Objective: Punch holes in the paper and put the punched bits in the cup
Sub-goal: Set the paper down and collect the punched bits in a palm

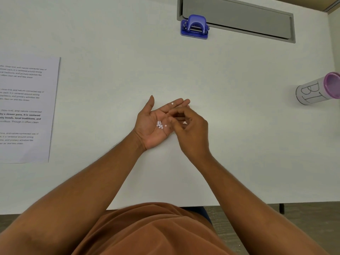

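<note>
My left hand [153, 124] lies palm up on the white table, flat and spread, with a small heap of white punched paper bits [159, 124] in the palm and one bit on a finger. My right hand [189, 126] hovers over the left fingers with its fingertips curled together in a pinch; whether a bit sits between them cannot be told. The printed paper sheet [27, 109] lies at the left edge. A blue hole punch [195, 26] stands far back at centre. The cup [318, 89], with a purple rim and a paper label, stands at the far right.
A grey recessed cable hatch [239, 17] is set into the table behind the punch. The table's near edge [165, 206] runs just in front of my body. Bare white tabletop lies between my hands and the cup.
</note>
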